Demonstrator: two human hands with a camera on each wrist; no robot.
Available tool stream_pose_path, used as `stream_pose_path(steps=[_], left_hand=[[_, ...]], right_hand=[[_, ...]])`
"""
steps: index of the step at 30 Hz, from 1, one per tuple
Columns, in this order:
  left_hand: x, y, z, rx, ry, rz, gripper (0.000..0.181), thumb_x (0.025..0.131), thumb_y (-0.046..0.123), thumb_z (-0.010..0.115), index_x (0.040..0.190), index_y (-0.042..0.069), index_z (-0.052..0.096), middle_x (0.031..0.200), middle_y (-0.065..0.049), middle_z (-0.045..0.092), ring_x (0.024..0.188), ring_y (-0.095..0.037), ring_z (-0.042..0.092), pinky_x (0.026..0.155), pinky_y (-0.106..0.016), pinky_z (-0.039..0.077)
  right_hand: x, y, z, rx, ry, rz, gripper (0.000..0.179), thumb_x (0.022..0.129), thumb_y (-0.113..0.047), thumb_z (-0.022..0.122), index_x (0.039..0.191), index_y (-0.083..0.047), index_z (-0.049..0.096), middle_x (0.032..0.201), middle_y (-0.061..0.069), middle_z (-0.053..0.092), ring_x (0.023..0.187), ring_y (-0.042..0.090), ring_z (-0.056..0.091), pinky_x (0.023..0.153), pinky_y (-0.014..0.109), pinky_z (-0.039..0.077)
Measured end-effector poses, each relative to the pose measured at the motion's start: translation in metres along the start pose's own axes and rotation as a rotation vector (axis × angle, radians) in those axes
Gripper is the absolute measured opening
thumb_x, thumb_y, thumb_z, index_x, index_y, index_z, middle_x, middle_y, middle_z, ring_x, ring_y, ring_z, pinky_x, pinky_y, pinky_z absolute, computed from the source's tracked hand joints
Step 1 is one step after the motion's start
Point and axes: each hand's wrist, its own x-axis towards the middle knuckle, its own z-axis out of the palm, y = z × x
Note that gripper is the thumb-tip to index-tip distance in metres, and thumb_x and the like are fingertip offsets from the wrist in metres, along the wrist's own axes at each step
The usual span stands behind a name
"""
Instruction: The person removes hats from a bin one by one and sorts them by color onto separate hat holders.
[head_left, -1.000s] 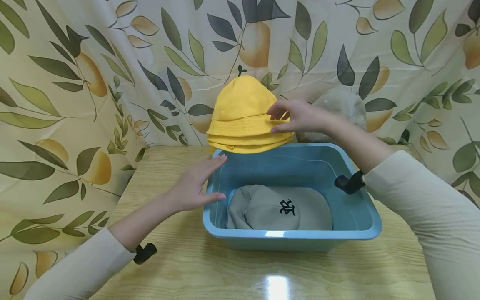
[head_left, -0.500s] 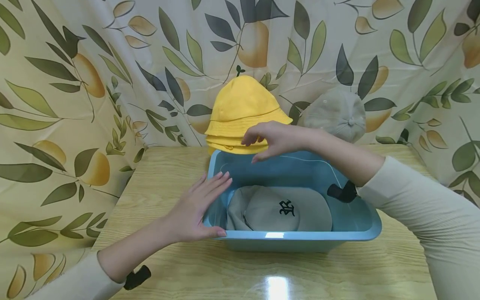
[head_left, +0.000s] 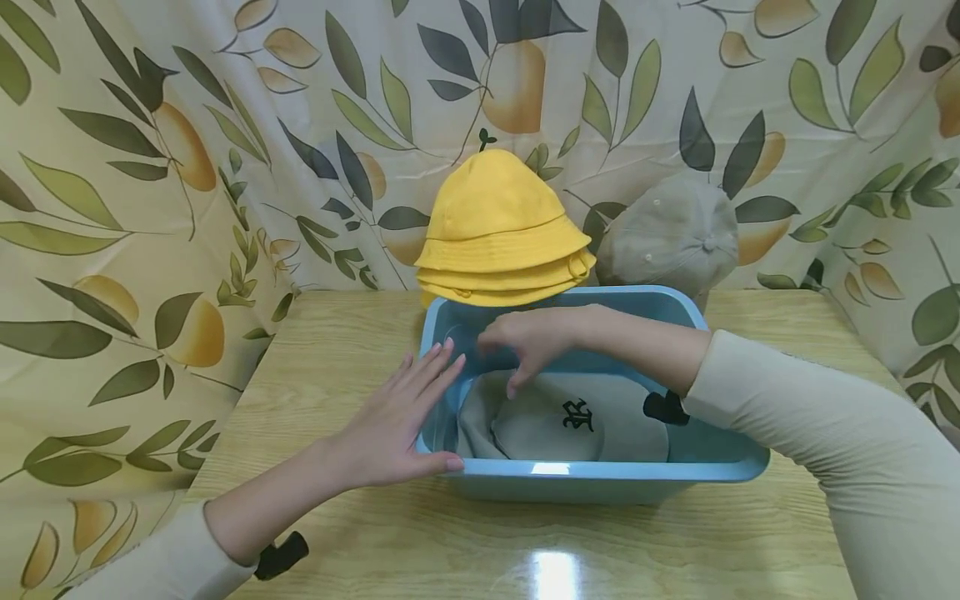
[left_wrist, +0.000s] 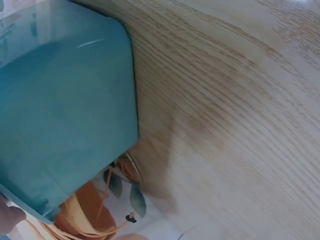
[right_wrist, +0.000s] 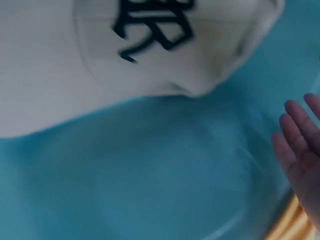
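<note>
A grey baseball cap [head_left: 630, 421] with a black letter emblem lies in a blue plastic tub [head_left: 600, 472]. My left hand [head_left: 397, 425] has its fingers spread at the tub's left side, thumb by the front rim. In the left wrist view, a fingertip [left_wrist: 10, 217] shows beside the tub's rim. Inside the tub opening, over the cap's crown, is my right hand [head_left: 543, 337], holding nothing. The right wrist view shows its loosely extended fingers [right_wrist: 298, 135] apart from the cap [right_wrist: 150, 55].
Behind the tub stands a stack of yellow bucket hats [head_left: 498, 217], the top one with a small green sprout. A beige cap [head_left: 675, 233] sits to their right, against the leaf-patterned curtain [head_left: 300, 100]. Everything stands on a wood-grain table [head_left: 375, 542].
My right hand has come down from beside the yellow hats into the tub, over the grey cap. The left hand has shifted toward the tub's front left corner and spread its fingers.
</note>
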Motion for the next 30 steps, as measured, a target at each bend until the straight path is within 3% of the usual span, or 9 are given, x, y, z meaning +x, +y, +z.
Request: stream_pose_path(steps=[7,17,23,27,30], left_hand=[[-0.001,0.000,0.000,0.001,-0.030,-0.018,0.099,0.083,0.080,0.021,0.153,0.010,0.012,0.159,-0.009,0.004,0.146,-0.031,0.008,0.115,-0.054,0.013],[-0.002,0.001,0.000,0.008,-0.028,-0.035,0.099,0.082,0.080,0.018,0.153,0.011,0.013,0.160,-0.007,0.004,0.147,-0.023,0.000,0.115,-0.054,0.012],[-0.003,0.002,0.001,0.002,-0.021,-0.047,0.100,0.082,0.081,0.016,0.153,0.010,0.011,0.160,-0.007,0.005,0.147,-0.026,0.002,0.115,-0.053,0.011],[-0.003,0.002,0.001,-0.011,-0.016,-0.056,0.102,0.081,0.082,0.016,0.153,0.009,0.010,0.160,-0.007,0.006,0.146,-0.030,0.007,0.115,-0.052,0.011],[-0.003,0.002,0.002,-0.019,-0.014,-0.062,0.102,0.081,0.082,0.017,0.153,0.009,0.010,0.160,-0.006,0.006,0.146,-0.029,0.007,0.116,-0.052,0.011]], right_hand=[[0.006,0.004,0.022,-0.033,-0.139,0.081,0.057,0.079,-0.029,0.077,0.126,-0.004,0.056,0.125,0.010,0.057,0.116,0.024,0.052,0.095,0.039,0.047],[0.014,0.013,0.042,-0.047,-0.297,0.237,0.070,0.069,-0.031,0.085,0.130,-0.013,0.055,0.127,0.004,0.051,0.109,0.017,0.046,0.095,0.037,0.045],[0.016,0.015,0.051,-0.095,-0.342,0.258,0.069,0.069,-0.031,0.085,0.128,-0.014,0.053,0.122,0.002,0.049,0.104,0.016,0.045,0.085,0.032,0.048],[0.016,0.016,0.052,-0.037,-0.346,0.255,0.059,0.071,-0.021,0.082,0.123,-0.013,0.057,0.107,0.000,0.054,0.089,0.013,0.050,0.071,0.028,0.050],[0.015,0.017,0.050,0.013,-0.342,0.201,0.053,0.073,-0.016,0.079,0.122,-0.013,0.060,0.096,-0.004,0.058,0.079,0.010,0.053,0.066,0.024,0.049]])
